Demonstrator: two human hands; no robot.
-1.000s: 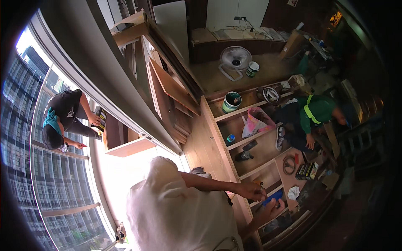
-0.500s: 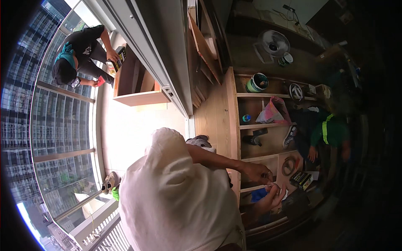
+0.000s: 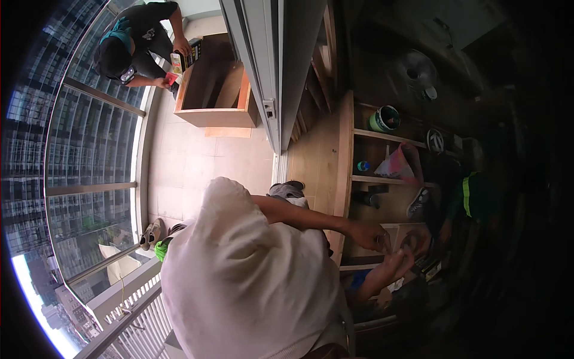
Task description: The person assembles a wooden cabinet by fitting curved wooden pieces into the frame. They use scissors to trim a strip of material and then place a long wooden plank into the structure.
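Note:
My arms reach rightward from my pale shirt [image 3: 251, 269] over a wooden frame lying on the floor. My left hand [image 3: 368, 234] is closed, its fingertips pinched near a small pale thing too blurred to name. Just below it, my right hand [image 3: 388, 272] is closed too, fingers bent toward the left fingertips; what it grips is hidden. Beside the hands, a ring-shaped roll [image 3: 411, 241] lies in the dim compartment. A blue item [image 3: 360, 279] shows partly behind my right forearm.
Dividers split the frame [image 3: 345, 155], which holds a green-rimmed bucket [image 3: 384, 119], a pink-and-white bag [image 3: 397, 164] and a blue-capped bottle [image 3: 363, 166]. A co-worker in green [image 3: 478, 194] is at right. Another person [image 3: 140, 42] handles a box by an open cabinet [image 3: 215, 116]. A sliding-door frame [image 3: 269, 78] stands between.
The view has shifted, and the room on the right looks darker. My hands have moved slightly, still close together. The person at upper left keeps a red item in hand.

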